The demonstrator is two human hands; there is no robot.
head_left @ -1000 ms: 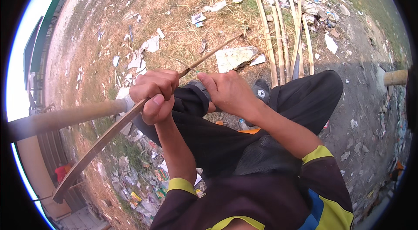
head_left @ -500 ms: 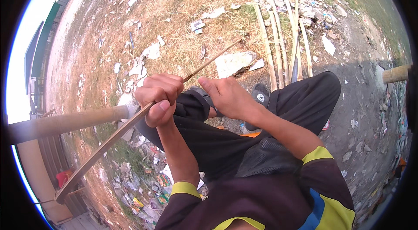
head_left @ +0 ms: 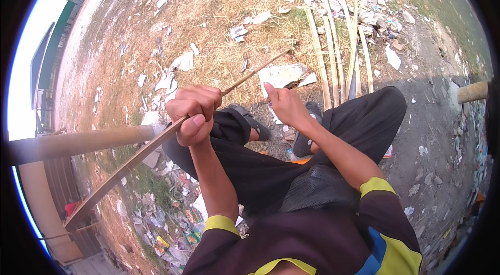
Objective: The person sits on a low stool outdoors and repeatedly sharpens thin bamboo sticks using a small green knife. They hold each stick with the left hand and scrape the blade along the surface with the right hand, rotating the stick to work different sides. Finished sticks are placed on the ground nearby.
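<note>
My left hand (head_left: 194,113) is closed in a fist around a long, thin bamboo strip (head_left: 122,170). The strip slants across the view, from the lower left up to a narrow tip beyond my fist. To the right of the strip, and apart from it, is my right hand (head_left: 289,110). Its thumb sticks out and its fingers are curled under; whatever they hold, if anything, is hidden. Beyond my right knee lie several pale bamboo strips (head_left: 334,59), roughly side by side, some crossing.
A thick bamboo pole (head_left: 88,145) comes in from the left beside my knee. Another pole end (head_left: 473,92) juts in at the right edge. A pale torn sheet (head_left: 281,75) lies past my feet on dry grass. Scattered litter (head_left: 172,223) covers the ground at lower left.
My right hand has moved right, away from the strip and my left fist. The left fist keeps its grip on the bamboo strip and has shifted only slightly.
</note>
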